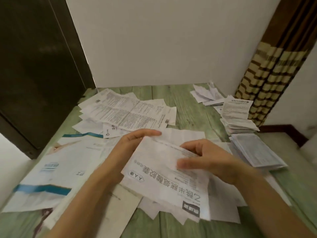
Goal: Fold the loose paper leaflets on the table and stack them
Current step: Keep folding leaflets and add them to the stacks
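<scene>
A white leaflet (159,177) with large grey printed characters is lifted at a tilt over the table's middle. My left hand (127,148) holds its left edge, fingers reaching along the back and the top. My right hand (205,158) grips its upper right part, thumb on the printed face. More loose leaflets (223,208) lie under it. A pile of unfolded leaflets (127,114) lies at the back left. Stacks of folded leaflets (257,152) sit at the right, with another folded stack (236,114) behind them.
The green wood-grain table (185,107) stands against a white wall. Large blue-and-white sheets (56,170) cover its left side. Crumpled small papers (207,95) lie at the back right. A dark door frame (34,66) is to the left, a patterned curtain (267,79) to the right.
</scene>
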Demonstrator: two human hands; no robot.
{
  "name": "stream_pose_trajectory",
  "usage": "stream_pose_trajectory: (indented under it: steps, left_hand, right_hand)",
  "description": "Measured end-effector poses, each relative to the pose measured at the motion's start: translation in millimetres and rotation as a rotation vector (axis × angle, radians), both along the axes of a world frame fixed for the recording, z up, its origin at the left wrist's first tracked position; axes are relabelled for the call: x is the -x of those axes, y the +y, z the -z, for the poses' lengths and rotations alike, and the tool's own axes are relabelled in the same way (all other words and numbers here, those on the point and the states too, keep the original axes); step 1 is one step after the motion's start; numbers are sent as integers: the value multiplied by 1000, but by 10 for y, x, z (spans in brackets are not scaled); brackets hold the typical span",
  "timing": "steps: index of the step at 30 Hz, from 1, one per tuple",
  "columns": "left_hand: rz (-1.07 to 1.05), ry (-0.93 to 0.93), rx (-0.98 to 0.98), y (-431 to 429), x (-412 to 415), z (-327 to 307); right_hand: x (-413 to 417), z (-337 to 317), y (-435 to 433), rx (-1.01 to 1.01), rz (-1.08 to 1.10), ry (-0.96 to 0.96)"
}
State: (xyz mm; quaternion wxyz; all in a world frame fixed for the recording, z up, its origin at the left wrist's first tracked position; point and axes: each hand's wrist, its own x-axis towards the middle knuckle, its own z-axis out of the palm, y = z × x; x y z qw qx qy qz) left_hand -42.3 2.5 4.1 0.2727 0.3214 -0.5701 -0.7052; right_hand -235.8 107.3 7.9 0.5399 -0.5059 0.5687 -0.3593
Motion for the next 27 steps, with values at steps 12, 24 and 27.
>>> stream_pose_trajectory:
  steps: [12,24,27]
  left_hand:
    - [19,-67,85,203,64,-8]
    - [2,-141,55,201,-2,-46]
    - [-17,-109,7,171,-16,-16]
  right_hand:
    - [-151,145,-18,170,474,-220]
    - [-124,174,-53,97,457,-239]
    - [-122,178,-49,100,449,-239]
